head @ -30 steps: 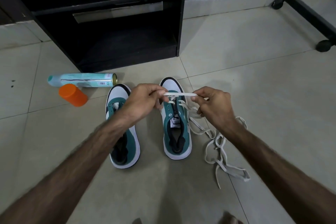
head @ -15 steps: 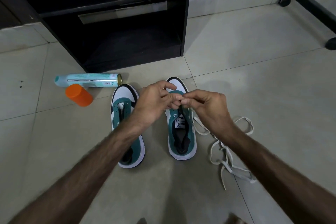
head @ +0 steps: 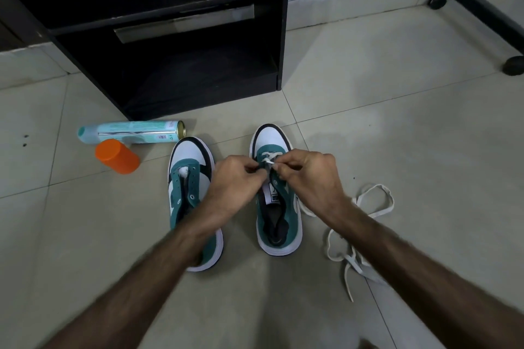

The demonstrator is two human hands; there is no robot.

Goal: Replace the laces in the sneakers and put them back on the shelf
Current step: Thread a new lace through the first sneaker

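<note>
Both hands [head: 272, 170] apparently pinching white lace [head: 268, 163], over right sneaker [head: 279, 224]

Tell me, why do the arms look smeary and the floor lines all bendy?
In the head view, the forearms near the bottom edge are motion-blurred, while the left hand and right hand at the lace are sharper; the wide lens bows the floor tile lines; the shelf interior is dark, detail lost.

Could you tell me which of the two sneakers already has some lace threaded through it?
The right sneaker, under both hands: white lace crosses its front eyelets. The left sneaker shows bare eyelets.
</note>
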